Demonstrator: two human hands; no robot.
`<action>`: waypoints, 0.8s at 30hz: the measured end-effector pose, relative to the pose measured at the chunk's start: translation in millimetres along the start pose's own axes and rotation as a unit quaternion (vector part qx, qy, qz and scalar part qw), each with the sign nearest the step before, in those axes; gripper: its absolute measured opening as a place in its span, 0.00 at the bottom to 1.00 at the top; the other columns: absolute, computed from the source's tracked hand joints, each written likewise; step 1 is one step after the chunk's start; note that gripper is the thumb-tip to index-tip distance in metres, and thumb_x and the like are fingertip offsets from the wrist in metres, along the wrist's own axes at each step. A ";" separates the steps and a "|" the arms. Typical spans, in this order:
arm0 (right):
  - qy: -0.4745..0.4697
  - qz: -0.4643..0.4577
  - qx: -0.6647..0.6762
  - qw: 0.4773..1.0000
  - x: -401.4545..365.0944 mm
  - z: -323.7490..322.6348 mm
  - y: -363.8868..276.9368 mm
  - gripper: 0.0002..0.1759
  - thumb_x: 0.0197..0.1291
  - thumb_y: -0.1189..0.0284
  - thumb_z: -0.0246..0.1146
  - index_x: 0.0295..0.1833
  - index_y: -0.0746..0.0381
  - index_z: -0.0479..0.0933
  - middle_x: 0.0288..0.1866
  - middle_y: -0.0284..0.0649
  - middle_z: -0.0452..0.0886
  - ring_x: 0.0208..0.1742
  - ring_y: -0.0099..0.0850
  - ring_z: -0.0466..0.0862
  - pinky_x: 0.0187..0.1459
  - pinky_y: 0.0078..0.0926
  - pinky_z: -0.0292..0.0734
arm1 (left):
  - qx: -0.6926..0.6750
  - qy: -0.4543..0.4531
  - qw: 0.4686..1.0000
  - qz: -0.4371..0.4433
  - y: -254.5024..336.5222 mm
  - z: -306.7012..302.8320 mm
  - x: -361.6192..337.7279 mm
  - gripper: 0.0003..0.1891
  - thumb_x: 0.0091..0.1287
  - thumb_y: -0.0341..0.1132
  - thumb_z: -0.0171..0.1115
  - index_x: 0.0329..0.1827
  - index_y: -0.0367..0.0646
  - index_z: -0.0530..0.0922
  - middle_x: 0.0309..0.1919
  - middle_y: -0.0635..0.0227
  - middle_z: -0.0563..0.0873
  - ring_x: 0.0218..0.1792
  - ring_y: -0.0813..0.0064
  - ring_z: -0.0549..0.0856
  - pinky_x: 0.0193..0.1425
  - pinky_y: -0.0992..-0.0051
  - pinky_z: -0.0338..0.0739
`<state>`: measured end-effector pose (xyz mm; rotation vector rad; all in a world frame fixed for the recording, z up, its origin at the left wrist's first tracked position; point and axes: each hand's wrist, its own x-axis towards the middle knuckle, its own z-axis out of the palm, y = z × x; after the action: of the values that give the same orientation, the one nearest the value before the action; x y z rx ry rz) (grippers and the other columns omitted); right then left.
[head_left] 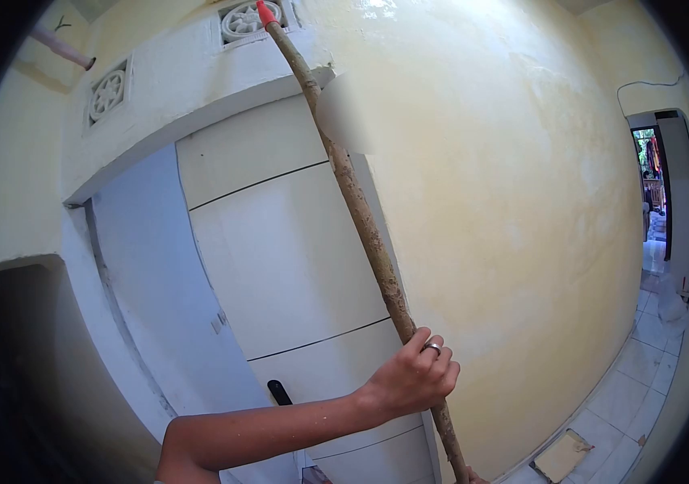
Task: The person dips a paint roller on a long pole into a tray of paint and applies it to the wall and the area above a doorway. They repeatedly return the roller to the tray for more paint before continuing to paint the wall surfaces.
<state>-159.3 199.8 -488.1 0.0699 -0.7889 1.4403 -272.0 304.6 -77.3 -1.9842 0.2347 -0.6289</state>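
Observation:
My left hand [413,375], a ring on one finger, is closed around a long, paint-spattered wooden pole [361,218]. The pole slants up and to the left, and its red tip [265,12] reaches the top of the wall above the door. A pale blurred patch [344,113] sits beside the upper pole against the yellow wall. Only a sliver of my right hand [474,477] shows at the bottom edge, next to the pole's lower end; its grip is hidden.
A white door [280,266] with a black handle [278,393] stands behind the pole, with patterned vent blocks [244,20] above it. The yellow wall [506,202] runs right to an open doorway [655,194]. A flat board [562,456] lies on the tiled floor.

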 end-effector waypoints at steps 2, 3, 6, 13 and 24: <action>0.003 0.002 -0.001 1.000 -1.7 -4.3 -1.7 0.32 0.59 0.63 0.67 0.70 0.42 0.70 0.25 0.32 0.74 0.17 0.25 0.72 0.18 0.28 0.66 | -0.001 -0.006 1.000 -0.003 4.4 0.7 1.8 0.10 0.51 0.29 0.59 0.16 0.46 0.66 0.15 0.70 0.72 0.26 0.72 0.80 0.37 0.72 0.70; 0.005 0.006 -0.002 1.000 -2.1 -7.9 -2.9 0.32 0.59 0.63 0.67 0.70 0.42 0.70 0.24 0.32 0.74 0.17 0.25 0.72 0.18 0.28 0.66 | 0.000 -0.014 1.000 -0.007 6.8 1.3 2.3 0.10 0.51 0.29 0.59 0.16 0.46 0.67 0.15 0.70 0.72 0.27 0.72 0.80 0.38 0.72 0.70; 0.018 -0.002 0.005 1.000 -8.3 -21.0 -0.8 0.31 0.59 0.62 0.67 0.70 0.42 0.70 0.24 0.32 0.75 0.16 0.25 0.72 0.17 0.28 0.65 | 0.010 -0.004 1.000 0.002 11.5 7.8 3.4 0.10 0.51 0.30 0.59 0.16 0.46 0.67 0.15 0.70 0.72 0.27 0.72 0.80 0.38 0.71 0.71; -0.004 -0.044 -0.036 0.998 25.8 4.8 -34.0 0.31 0.62 0.61 0.65 0.71 0.42 0.68 0.22 0.33 0.73 0.17 0.25 0.73 0.17 0.26 0.64 | -0.004 -0.006 1.000 -0.014 -19.9 10.5 23.0 0.09 0.51 0.31 0.58 0.16 0.47 0.69 0.17 0.68 0.76 0.30 0.67 0.83 0.42 0.68 0.72; -0.103 -0.050 0.081 0.990 155.5 126.0 -92.7 0.32 0.71 0.68 0.55 0.78 0.43 0.57 0.50 0.32 0.76 0.27 0.30 0.71 0.28 0.30 0.64 | 0.028 -0.097 0.993 -0.054 -164.9 -45.0 62.1 0.09 0.52 0.44 0.73 0.32 0.53 0.84 0.30 0.71 0.85 0.46 0.66 0.84 0.64 0.63 0.66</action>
<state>-142.5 254.0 -275.0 0.3821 -0.8224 1.4144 -259.7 323.3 103.2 -1.9974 -0.0088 -0.5000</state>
